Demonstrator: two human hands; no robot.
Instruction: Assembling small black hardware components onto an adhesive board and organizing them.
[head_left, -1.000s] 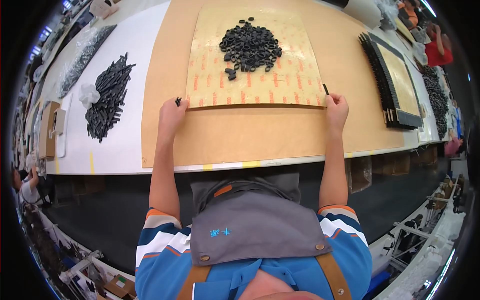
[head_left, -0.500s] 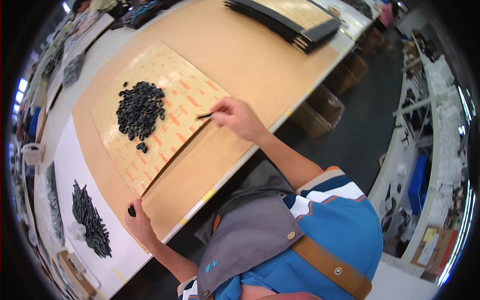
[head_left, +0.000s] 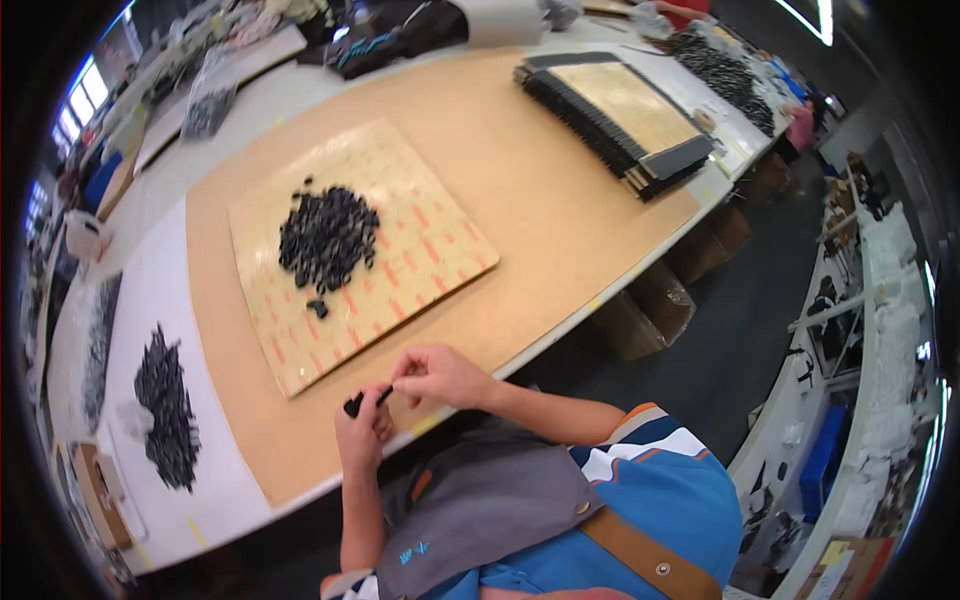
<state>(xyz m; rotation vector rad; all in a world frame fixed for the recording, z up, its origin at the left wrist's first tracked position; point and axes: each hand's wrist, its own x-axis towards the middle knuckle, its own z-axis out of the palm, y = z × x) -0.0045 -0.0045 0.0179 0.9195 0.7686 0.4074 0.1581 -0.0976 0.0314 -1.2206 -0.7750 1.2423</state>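
My left hand (head_left: 362, 432) and my right hand (head_left: 442, 378) meet over the near edge of the table, both closed. A small black piece (head_left: 353, 405) shows at the left hand's fingertips; its exact kind is hard to make out. My right hand pinches a thin black strip (head_left: 386, 394), whose end reaches the left fingers. Just beyond the hands is a tan board (head_left: 430, 240) with red print. On it lies a loose pile of small black loops (head_left: 325, 240), a couple of them apart from the heap.
A bundle of black strips (head_left: 168, 415) lies on the white surface at left, beside crumpled clear plastic (head_left: 133, 420). Farther right stands a stack of black-edged boards (head_left: 620, 110). Cartons (head_left: 645, 310) sit below the table's right edge, and shelving (head_left: 835, 330) lines the aisle.
Both hands have come together at the near table edge. The right moved left and nearer with the black strip; the left left the board's corner. The view has shifted too.
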